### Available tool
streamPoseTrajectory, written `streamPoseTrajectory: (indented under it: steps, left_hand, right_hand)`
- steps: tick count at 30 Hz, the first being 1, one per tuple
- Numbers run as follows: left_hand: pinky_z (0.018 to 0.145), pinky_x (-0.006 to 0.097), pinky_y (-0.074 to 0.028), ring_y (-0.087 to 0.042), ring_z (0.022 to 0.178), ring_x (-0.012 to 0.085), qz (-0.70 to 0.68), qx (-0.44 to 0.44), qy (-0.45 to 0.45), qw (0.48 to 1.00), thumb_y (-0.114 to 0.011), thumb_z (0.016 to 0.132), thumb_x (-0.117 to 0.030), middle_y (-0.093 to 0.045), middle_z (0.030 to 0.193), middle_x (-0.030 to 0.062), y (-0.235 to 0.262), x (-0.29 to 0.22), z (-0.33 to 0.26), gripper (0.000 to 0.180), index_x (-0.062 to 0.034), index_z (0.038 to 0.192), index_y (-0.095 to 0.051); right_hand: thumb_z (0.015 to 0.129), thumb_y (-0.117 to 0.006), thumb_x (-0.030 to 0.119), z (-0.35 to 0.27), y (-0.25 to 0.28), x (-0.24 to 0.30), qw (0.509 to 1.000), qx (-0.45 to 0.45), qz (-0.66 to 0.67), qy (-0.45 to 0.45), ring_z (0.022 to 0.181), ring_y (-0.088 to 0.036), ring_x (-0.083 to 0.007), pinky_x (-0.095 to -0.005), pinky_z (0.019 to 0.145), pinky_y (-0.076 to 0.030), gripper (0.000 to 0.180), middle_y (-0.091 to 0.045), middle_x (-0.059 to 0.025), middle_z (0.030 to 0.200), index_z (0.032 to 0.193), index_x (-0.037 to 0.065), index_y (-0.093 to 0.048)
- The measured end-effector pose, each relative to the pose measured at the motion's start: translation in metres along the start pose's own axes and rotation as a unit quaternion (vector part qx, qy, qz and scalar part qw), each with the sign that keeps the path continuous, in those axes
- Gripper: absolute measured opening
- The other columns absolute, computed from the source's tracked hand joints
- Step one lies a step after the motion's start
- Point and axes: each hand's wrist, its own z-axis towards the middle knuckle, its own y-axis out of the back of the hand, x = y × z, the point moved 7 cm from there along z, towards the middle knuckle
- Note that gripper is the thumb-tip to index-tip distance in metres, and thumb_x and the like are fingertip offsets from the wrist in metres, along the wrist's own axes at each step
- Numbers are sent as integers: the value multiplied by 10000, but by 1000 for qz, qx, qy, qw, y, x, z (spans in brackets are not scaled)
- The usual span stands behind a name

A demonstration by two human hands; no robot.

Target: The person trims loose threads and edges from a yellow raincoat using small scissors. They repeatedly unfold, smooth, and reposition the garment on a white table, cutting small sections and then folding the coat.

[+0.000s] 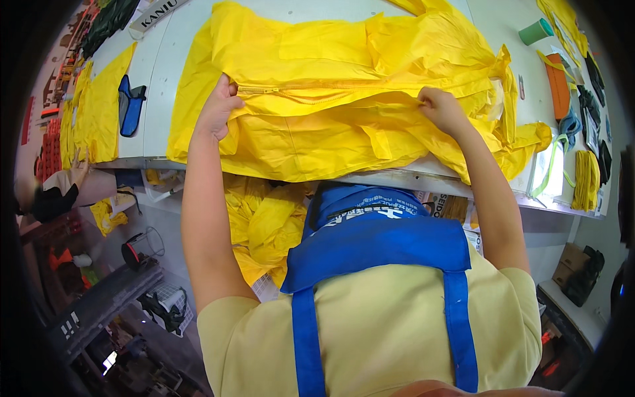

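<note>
Both the left hand and right hand grip the yellow garment along its zipper, spread but not yet folded.

A large yellow plastic garment with a zipper is spread across the white table. A blue fabric pouch is laid to its left, a green cup at far right.
</note>
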Motion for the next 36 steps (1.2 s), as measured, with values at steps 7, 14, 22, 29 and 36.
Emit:
streamPoseTrajectory:
  steps: [7,14,22,29,36]
  left_hand:
    - [952,267,-342,-453,1159,219,-9,46,-12,999,-434,712,85,-472,1270,119,0,5,-1,745,-73,1418,-254]
    - [882,261,-398,-515,990,171,68,50,1,996,-501,737,49,-496,1224,167,-9,-9,-6,764,-78,1428,-201]
    - [746,236,-449,-572,840,124,335,-65,-64,938,-606,862,-79,-620,1006,92,-48,-54,-14,702,-59,1429,-192]
    - [746,266,-474,-591,873,144,111,-141,-205,962,-568,870,-35,-618,1036,124,-2,-84,-14,774,-68,1475,-87]
    - [911,314,-437,-565,1052,206,109,-117,-119,980,-530,893,-32,-559,1192,177,12,-99,16,709,-102,1473,-128]
  right_hand:
    - [752,-598,94,-128,-43,57,927,324,-156,109,817,-598,-300,-400,730,-484,116,-611,-108,830,867,81,-590]
    - [904,-543,317,13,-49,150,953,79,282,81,787,-625,-231,-318,742,-481,317,-642,-123,838,922,9,-615]
    - [871,-560,376,81,-99,169,873,168,454,-54,588,-543,-146,-292,582,-451,396,-571,-57,641,755,0,-610]
    - [794,-557,192,33,-11,34,938,276,205,-31,609,-457,-136,-277,591,-392,197,-535,-42,670,682,30,-574]
    - [887,-514,233,-68,89,-120,937,187,172,-242,512,-388,-99,-250,494,-323,263,-432,14,584,688,60,-509]
